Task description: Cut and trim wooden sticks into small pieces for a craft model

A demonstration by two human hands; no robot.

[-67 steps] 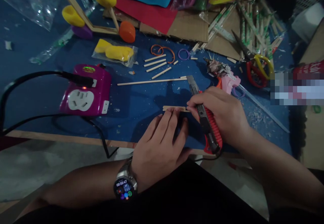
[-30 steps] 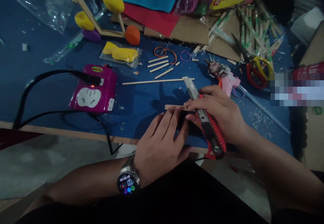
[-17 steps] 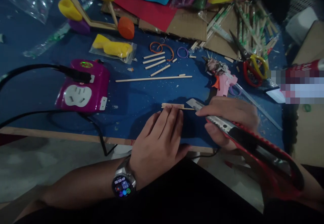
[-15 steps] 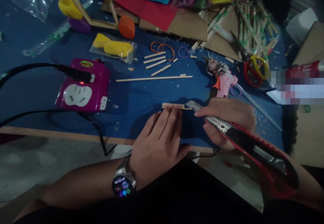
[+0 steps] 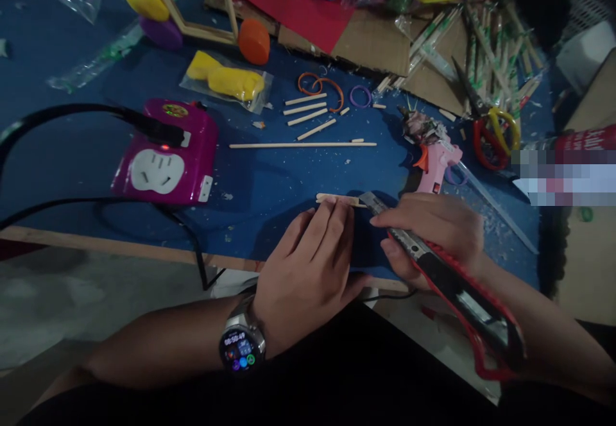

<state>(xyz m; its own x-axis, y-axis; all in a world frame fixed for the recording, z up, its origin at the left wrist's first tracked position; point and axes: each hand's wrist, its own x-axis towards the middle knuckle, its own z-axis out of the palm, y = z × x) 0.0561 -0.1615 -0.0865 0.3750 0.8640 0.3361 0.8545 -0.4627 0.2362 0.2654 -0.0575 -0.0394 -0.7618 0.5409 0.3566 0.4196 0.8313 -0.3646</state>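
My left hand (image 5: 308, 265) lies over the table, its fingertips bunched and pressing short wooden sticks (image 5: 323, 197) flat; the fingers cover part of them. A watch (image 5: 240, 342) is on that wrist. My right hand (image 5: 433, 230) is closed round a red and black utility knife (image 5: 469, 307). Its extended blade (image 5: 373, 201) meets the thin stick end that sticks out to the right of my left fingertips. Beyond the hands lie one long wooden stick (image 5: 303, 145) and several short cut pieces (image 5: 307, 117).
A purple power socket (image 5: 206, 150) with a black cable stands left. The pink glue gun (image 5: 436, 163) and scissors (image 5: 495, 134) lie to the right. At the back are a yellow clay packet (image 5: 235, 84), a wooden frame (image 5: 206, 33), cardboard (image 5: 370, 47) and bundled sticks (image 5: 491, 60).
The knife handle has swung so that the knife points more steeply, with its blade lower against the stick. My left hand still presses the sticks. The whole view has shifted slightly.
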